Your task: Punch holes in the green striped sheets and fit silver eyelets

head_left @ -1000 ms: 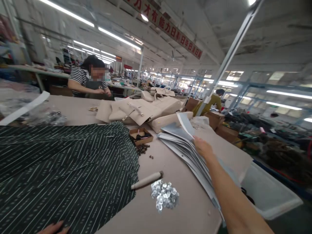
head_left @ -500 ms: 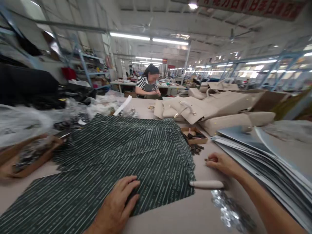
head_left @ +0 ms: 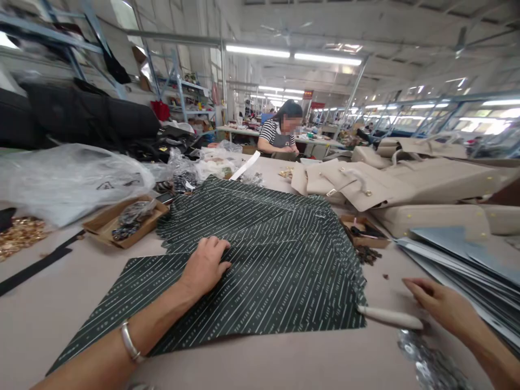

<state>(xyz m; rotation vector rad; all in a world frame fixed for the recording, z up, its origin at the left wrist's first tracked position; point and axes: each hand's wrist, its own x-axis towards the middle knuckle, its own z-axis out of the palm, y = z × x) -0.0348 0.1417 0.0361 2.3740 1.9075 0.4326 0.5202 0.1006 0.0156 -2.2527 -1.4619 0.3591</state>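
Note:
My left hand rests on a stack of dark green sheets with pale printed stripes, fingers curled down onto the top sheet. My right hand lies on the beige table, fingers loosely extended, just right of a white-handled tool that lies at the green stack's right corner. I cannot tell whether the hand touches the tool. A pile of small silver metal rings sits below that hand.
Grey sheets fan out at right. Beige handbags lie behind. Small cardboard trays hold hardware. Plastic bags sit at left. A person in a striped top works at the far end.
The view swung left. My right hand left the grey sheets and came down beside the white-handled tool. My left hand moved up onto the green stack.

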